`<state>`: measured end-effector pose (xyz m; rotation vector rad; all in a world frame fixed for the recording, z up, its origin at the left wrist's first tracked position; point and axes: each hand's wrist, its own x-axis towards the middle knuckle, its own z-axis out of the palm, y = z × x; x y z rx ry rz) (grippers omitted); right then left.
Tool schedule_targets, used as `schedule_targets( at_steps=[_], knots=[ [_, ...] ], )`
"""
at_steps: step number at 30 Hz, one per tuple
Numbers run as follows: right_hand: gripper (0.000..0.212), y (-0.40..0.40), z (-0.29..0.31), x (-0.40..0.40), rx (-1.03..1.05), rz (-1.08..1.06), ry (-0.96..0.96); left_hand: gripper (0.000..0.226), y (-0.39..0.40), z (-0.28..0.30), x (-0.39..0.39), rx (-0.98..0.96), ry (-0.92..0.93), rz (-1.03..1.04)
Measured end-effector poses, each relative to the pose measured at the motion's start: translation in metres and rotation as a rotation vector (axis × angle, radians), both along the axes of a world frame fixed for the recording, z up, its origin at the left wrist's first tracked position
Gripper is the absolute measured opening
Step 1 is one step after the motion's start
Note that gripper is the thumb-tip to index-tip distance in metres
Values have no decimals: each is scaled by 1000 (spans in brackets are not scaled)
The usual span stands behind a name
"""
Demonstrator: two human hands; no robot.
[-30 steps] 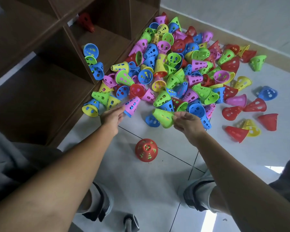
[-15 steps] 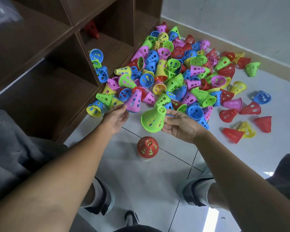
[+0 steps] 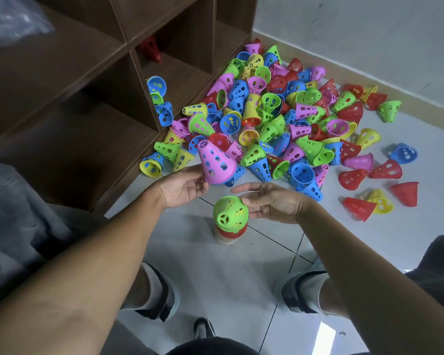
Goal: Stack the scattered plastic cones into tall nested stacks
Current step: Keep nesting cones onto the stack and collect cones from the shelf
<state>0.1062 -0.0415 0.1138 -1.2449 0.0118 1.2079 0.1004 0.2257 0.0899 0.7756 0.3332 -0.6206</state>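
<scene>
Closest to us, we see two bare forearms reaching out over the pale tiled floor (image 3: 241, 278), with knees and light cuffs at either side.

Between the hands stands the stack (image 3: 230, 233): a red cone (image 3: 232, 232) upright on the tile, and a green cone (image 3: 230, 210) sitting over it, narrow end up. Our right hand (image 3: 272, 201) is at the green cone's right side, fingers (image 3: 249, 201) long and nearly straight, their tips against the plastic; they are not wrapped round it, so we call that hand spread, touching rather than clutching.

Just left and a little farther out, our left hand (image 3: 182, 187) is palm up, and its fingertips pinch the wide rim of a pink cone (image 3: 215, 162). That cone is held in the air, narrow end up and tilted to the left, above and to the left of the stack and apart from it.

Beyond the hands we come to the big heap of scattered cones (image 3: 274, 119), pink, blue, green, yellow and red, lying every which way against the foot of a brown wooden shelf unit (image 3: 92, 103). A few blue cones (image 3: 157, 85) lie on its lower shelf edge, and one red one (image 3: 151, 48) lies deeper in a compartment. To the right, loose red cones (image 3: 359, 208) and a yellow one (image 3: 381, 203) lie apart from the heap. Farthest off, the grey wall (image 3: 369, 34) meets the floor at a tan skirting.
</scene>
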Motion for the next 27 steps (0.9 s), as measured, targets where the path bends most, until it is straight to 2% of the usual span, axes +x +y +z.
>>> schedule_targets(
  at_steps=[1,4,5,6,9,12,16,21,25,27],
  knots=[
    [59,-1,0,-1,-26,1,-1,32,0,1,-1,0,10,-23],
    [39,-3,0,-3,-108,-26,-1,8,-3,3,-1,24,55,-67],
    [35,-4,0,-3,-135,-39,-5,7,-4,5,-1,46,63,-87],
    [33,-5,-1,-3,-161,-53,-7,10,-5,4,-1,51,61,-112],
    [25,-5,-3,-4,-252,-71,-21,52,-4,3,-2,39,46,-201],
    [22,-5,-7,-5,-315,-81,-33,64,-5,0,0,77,3,-297],
    [20,-9,-11,-5,-409,-192,-76,51,-7,-1,1,107,-44,-425],
    [26,-25,-29,0,-577,-523,-182,39,-9,-3,-4,133,-34,-537],
    [33,-38,-38,0,-619,-674,-164,11,-12,-3,-7,259,-5,-601],
    [38,-43,-43,0,-649,-711,-154,11,-14,-6,-8,312,6,-607]
  ],
)
